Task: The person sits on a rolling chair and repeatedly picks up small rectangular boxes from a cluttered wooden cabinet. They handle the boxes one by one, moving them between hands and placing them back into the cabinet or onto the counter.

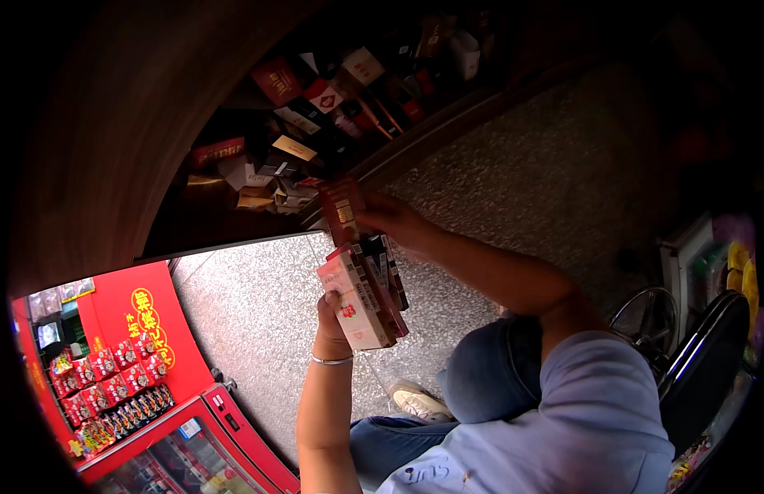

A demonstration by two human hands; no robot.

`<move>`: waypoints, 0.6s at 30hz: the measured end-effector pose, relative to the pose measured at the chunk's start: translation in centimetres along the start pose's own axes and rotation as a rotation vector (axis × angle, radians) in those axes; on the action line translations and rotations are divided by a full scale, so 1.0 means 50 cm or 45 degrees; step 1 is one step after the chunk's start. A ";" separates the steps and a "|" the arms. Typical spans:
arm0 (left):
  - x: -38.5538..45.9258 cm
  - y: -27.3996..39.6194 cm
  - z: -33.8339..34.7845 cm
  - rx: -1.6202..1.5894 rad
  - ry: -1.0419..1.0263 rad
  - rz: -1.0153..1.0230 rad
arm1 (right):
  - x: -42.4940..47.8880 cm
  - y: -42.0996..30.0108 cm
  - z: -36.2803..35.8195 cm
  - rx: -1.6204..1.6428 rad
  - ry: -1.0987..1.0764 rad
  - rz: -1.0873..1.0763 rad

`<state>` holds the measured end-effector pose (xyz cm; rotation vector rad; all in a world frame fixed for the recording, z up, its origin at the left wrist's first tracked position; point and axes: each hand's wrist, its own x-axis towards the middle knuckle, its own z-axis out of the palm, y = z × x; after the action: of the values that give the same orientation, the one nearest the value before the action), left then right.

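Observation:
My left hand, with a bracelet at the wrist, grips a stack of slim cardboard cartons. Outermost is a pale cream-pink carton with a red emblem. Behind it show a darker pink carton and black cartons bearing printed codes. My right hand holds a dark red carton with gold lettering just above the stack; its fingers are in shadow. Beyond both hands, a dark shelf compartment contains a jumble of cartons, some with flaps raised.
A dark wooden panel curves along the left. Below it stands a red display cooler with racks of red snack packets on it. A black chair is at the right, near bagged goods. Speckled floor lies beneath.

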<state>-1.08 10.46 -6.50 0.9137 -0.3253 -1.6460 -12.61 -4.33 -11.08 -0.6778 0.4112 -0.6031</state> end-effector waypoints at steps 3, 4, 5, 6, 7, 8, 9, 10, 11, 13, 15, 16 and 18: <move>0.004 -0.003 -0.017 -0.017 -0.063 -0.030 | -0.007 -0.006 -0.007 -0.031 0.119 0.081; 0.005 -0.003 -0.019 -0.009 -0.048 -0.044 | -0.002 -0.001 -0.016 -0.023 0.114 0.091; 0.006 -0.003 -0.019 -0.025 -0.047 -0.041 | 0.008 0.006 -0.031 -0.015 0.110 0.100; 0.007 -0.005 -0.019 -0.044 -0.049 -0.039 | 0.016 0.001 -0.038 -0.012 0.108 0.111; 0.007 -0.006 -0.020 -0.064 -0.050 -0.037 | 0.022 -0.004 -0.045 -0.072 0.157 0.085; 0.005 -0.006 -0.025 -0.062 -0.057 -0.054 | 0.029 -0.009 -0.051 -0.132 0.206 0.059; 0.001 -0.005 -0.035 -0.057 -0.060 -0.069 | 0.038 -0.017 -0.054 -0.190 0.249 0.035; -0.001 -0.004 -0.038 -0.055 -0.068 -0.084 | 0.045 -0.027 -0.060 -0.314 0.250 -0.031; -0.007 -0.002 -0.037 -0.038 -0.043 -0.099 | 0.054 -0.037 -0.068 -0.437 0.249 -0.098; -0.018 0.005 -0.017 -0.001 0.004 -0.132 | 0.076 -0.046 -0.093 -0.695 0.252 -0.263; -0.029 0.008 -0.004 0.023 0.035 -0.156 | 0.102 -0.045 -0.113 -0.970 0.257 -0.461; -0.035 0.010 0.002 0.035 0.052 -0.167 | 0.115 -0.046 -0.116 -0.978 0.242 -0.537; -0.045 0.017 0.019 0.101 0.126 -0.111 | 0.142 -0.047 -0.111 -0.989 0.208 -0.689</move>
<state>-1.10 12.04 -4.44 1.0785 -0.2874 -1.6705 -11.13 -12.84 -14.53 -1.5164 0.6285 -1.0276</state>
